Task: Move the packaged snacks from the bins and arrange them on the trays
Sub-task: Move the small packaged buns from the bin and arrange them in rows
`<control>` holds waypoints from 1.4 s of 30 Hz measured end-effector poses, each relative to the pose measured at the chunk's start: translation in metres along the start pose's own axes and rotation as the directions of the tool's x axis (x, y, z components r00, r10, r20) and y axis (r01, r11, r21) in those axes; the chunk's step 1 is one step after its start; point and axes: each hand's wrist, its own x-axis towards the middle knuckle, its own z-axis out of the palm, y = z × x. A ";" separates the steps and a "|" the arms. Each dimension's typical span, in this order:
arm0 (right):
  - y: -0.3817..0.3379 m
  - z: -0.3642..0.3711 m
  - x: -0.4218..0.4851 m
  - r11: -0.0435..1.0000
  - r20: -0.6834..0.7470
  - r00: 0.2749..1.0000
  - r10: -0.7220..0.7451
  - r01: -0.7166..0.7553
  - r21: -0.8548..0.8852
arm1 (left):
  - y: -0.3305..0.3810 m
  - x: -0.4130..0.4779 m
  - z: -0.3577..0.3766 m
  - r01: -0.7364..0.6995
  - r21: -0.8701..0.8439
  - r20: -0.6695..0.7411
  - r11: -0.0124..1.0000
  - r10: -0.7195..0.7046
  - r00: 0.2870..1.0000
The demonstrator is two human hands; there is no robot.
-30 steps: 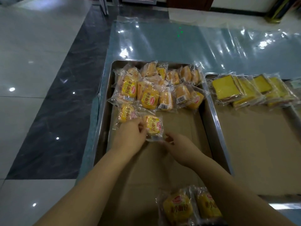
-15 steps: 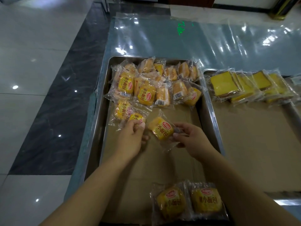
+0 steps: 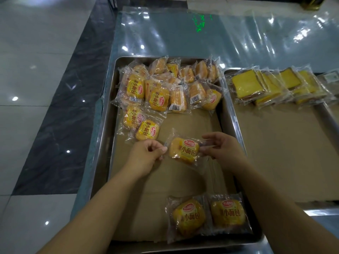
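A small bun in a clear wrapper (image 3: 184,150) hangs just above the cardboard liner of the left steel tray (image 3: 104,125). My left hand (image 3: 146,156) pinches the wrapper's left end and my right hand (image 3: 222,149) pinches its right end. Several more wrapped buns (image 3: 157,99) lie piled at the tray's far end. One bun (image 3: 147,130) sits just beyond my left hand. Two buns (image 3: 189,216) (image 3: 227,213) lie side by side at the tray's near right corner.
A second tray (image 3: 275,143) to the right, also cardboard-lined, holds a row of wrapped yellow cake slices (image 3: 245,85) along its far edge. Shiny plastic sheeting (image 3: 201,37) covers the table beyond. The table's left edge drops to a tiled floor (image 3: 36,88).
My right hand lifted the bun from beside the pile and brought it toward me and rightward, turning it level. My left hand let go of the neighbouring bun and took the wrapper's left end.
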 end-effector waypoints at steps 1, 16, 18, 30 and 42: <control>0.000 0.002 -0.001 1.000 -0.004 1.000 -0.013 0.013 0.010 | -0.002 -0.001 0.000 -0.014 0.112 -0.062 0.994 0.021 0.998; 0.022 -0.002 0.000 0.907 -0.037 0.997 0.069 -0.078 -0.414 | -0.015 0.012 -0.023 -0.307 0.870 0.185 0.386 0.320 0.929; 0.021 0.001 -0.002 0.896 -0.046 0.997 0.058 -0.072 -0.439 | -0.011 0.004 -0.022 -0.316 0.873 0.192 0.371 0.334 0.923; 0.018 0.012 -0.038 0.915 -0.097 0.995 0.037 -0.072 -0.396 | -0.048 -0.055 -0.037 -0.367 0.810 0.172 0.457 0.414 0.894; 0.021 0.050 -0.053 0.873 0.038 0.996 -0.087 0.094 -0.478 | -0.080 -0.133 -0.040 -0.149 0.809 -0.020 0.569 0.279 0.960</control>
